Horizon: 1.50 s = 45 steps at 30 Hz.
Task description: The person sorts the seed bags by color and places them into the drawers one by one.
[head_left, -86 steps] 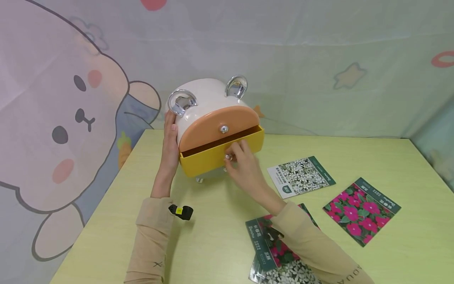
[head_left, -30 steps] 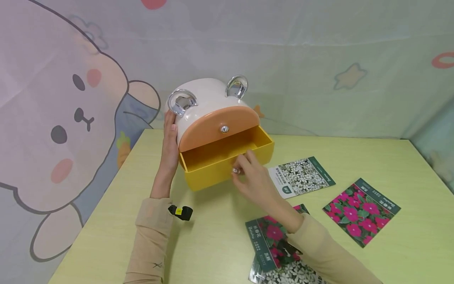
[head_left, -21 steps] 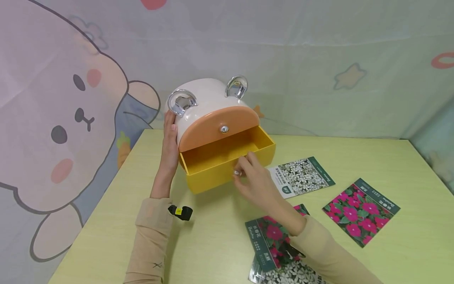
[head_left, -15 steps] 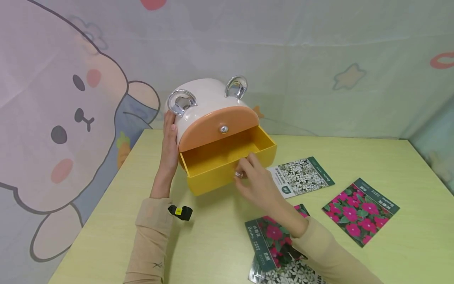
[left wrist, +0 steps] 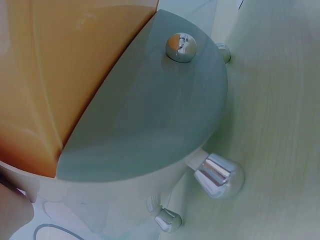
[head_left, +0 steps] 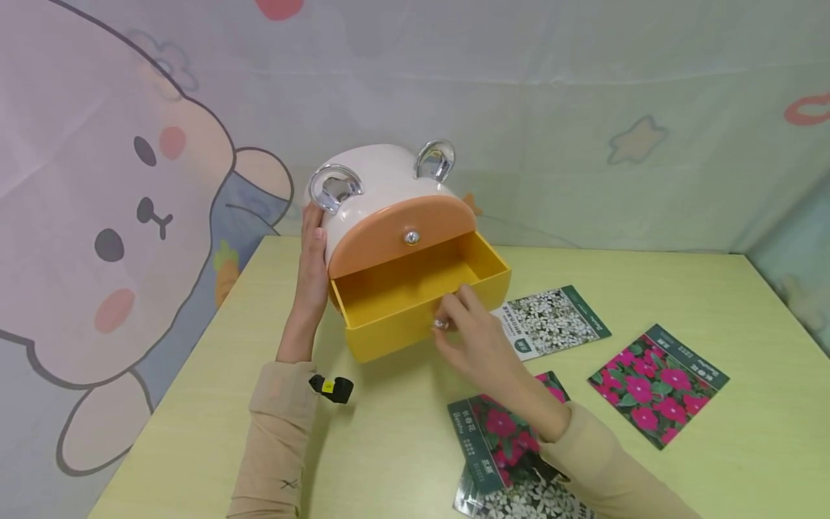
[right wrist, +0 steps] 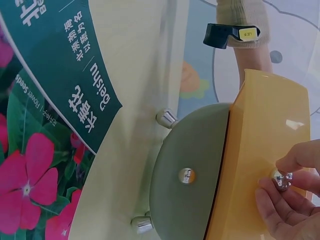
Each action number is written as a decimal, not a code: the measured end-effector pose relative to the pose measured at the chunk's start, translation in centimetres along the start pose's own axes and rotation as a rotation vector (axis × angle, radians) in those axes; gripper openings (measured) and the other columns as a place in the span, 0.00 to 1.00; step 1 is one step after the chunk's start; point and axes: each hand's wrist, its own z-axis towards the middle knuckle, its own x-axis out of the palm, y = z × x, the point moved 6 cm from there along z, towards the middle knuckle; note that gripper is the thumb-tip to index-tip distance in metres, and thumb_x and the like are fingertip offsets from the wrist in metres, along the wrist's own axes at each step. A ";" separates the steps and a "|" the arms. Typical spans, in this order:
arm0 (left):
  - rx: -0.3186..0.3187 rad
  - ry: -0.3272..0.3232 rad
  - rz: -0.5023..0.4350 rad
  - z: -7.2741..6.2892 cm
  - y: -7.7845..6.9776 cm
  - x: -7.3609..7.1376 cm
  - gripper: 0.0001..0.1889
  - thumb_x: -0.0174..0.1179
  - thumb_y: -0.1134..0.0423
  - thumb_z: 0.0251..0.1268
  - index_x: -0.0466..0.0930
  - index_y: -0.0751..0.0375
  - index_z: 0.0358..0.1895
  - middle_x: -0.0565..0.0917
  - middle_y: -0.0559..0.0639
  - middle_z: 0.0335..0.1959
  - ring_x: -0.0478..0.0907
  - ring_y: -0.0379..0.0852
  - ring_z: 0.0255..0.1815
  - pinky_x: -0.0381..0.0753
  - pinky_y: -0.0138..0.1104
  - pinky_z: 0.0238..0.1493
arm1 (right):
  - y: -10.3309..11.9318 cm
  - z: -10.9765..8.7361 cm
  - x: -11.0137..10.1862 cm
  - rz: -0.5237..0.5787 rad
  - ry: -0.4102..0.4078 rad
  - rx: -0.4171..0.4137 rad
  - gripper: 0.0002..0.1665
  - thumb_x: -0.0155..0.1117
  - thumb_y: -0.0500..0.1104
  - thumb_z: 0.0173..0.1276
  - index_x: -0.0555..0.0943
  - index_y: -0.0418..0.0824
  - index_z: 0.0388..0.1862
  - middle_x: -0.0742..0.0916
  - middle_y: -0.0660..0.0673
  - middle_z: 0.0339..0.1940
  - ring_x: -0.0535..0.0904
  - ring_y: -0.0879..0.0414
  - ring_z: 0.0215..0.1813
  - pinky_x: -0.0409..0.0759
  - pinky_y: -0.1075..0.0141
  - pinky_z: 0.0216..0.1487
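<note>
A white dome-shaped drawer box (head_left: 372, 162) with two chrome ears stands tilted in the head view. My left hand (head_left: 313, 267) lies along its left side, fingers straight against the shell, some of them hidden behind it. The yellow drawer (head_left: 385, 328) under the orange drawer front (head_left: 395, 234) is pulled well out, and its visible inside is bare. With thumb and fingers my right hand (head_left: 476, 339) pinches the shiny round knob (right wrist: 282, 180) of that drawer. Below it, the wrist views show a grey-green lower drawer front (left wrist: 145, 105) flush in the box, with its own knob.
Flower seed packets lie on the pale table (head_left: 382, 447): a white-flower packet (head_left: 551, 321) by the drawer's right corner, a pink-flower packet (head_left: 658, 386) farther right, and two overlapping packets (head_left: 476, 447) under the right forearm. A printed cloth (head_left: 551, 144) hangs behind.
The yellow drawer has slid from barely ajar to far out, toward the front and right, along with my right hand on its knob. My left hand has stayed at the box's side.
</note>
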 end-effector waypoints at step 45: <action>0.006 -0.010 -0.016 -0.1 -0.2 0.1 0.29 0.28 0.59 0.75 0.45 0.53 0.78 0.38 0.50 0.81 0.30 0.48 0.81 0.29 0.52 0.78 | 0.8 -1.8 -1.4 0.008 0.012 0.019 0.14 0.70 0.30 0.53 0.74 0.40 0.34 0.72 0.48 0.32 0.82 0.58 0.36 0.83 0.74 0.38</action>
